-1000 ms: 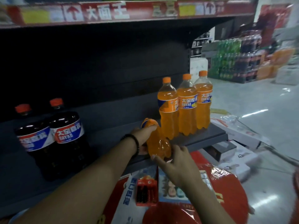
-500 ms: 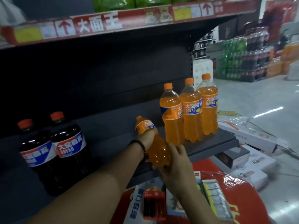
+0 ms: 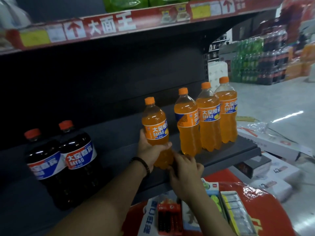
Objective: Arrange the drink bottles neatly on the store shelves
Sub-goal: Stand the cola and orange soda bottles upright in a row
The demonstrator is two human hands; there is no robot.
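At the dark shelf [image 3: 221,155], left grip [image 3: 150,150] wraps the orange bottle [image 3: 156,126], right grip [image 3: 185,171] (curl unclear) touching its base.

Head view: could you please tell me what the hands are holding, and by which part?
The left hand grips an orange bottle around its middle, below the label. The right hand touches its base; whether it grips is unclear.

The lower part of the held orange bottle [image 3: 156,132] is covered by the left hand [image 3: 150,150] and the fingers [image 3: 175,159] of the right hand [image 3: 185,171]. Whether its base meets the shelf [image 3: 221,155], or whether those fingers grip or only touch, cannot be told. The green packs [image 3: 126,3] are cut off by the top edge. The price tags [image 3: 35,38] and far drink stacks [image 3: 255,62] are blurred.
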